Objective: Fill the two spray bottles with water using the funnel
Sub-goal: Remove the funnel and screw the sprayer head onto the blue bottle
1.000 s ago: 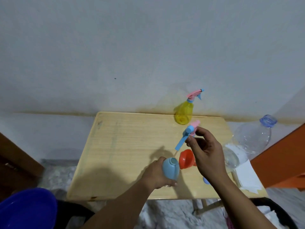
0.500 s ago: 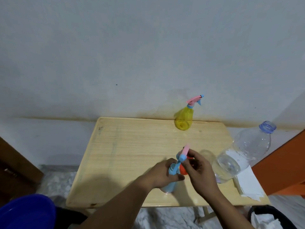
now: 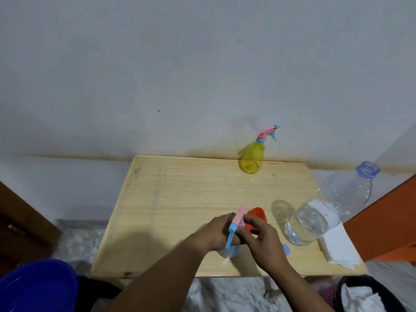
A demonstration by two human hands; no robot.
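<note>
A light blue spray bottle (image 3: 230,252) stands near the front edge of the wooden table (image 3: 180,199). My left hand (image 3: 219,233) is wrapped around its upper part. My right hand (image 3: 262,239) grips the pink and blue spray head (image 3: 235,224) sitting on the bottle's neck. An orange funnel (image 3: 256,218) lies on the table just behind my hands, partly hidden. A yellow spray bottle (image 3: 252,158) with its pink head on stands at the back of the table. A large clear water bottle (image 3: 326,206), uncapped and partly filled, stands at the right.
White paper sheets (image 3: 337,248) lie at the table's right front corner, under the water bottle. A small blue cap (image 3: 286,248) lies by my right wrist. A blue basin (image 3: 38,287) sits low at the left. A dark bin (image 3: 369,293) stands at the bottom right.
My right hand brought the spray head down from above the table onto the blue bottle's neck. My left hand kept hold of the bottle.
</note>
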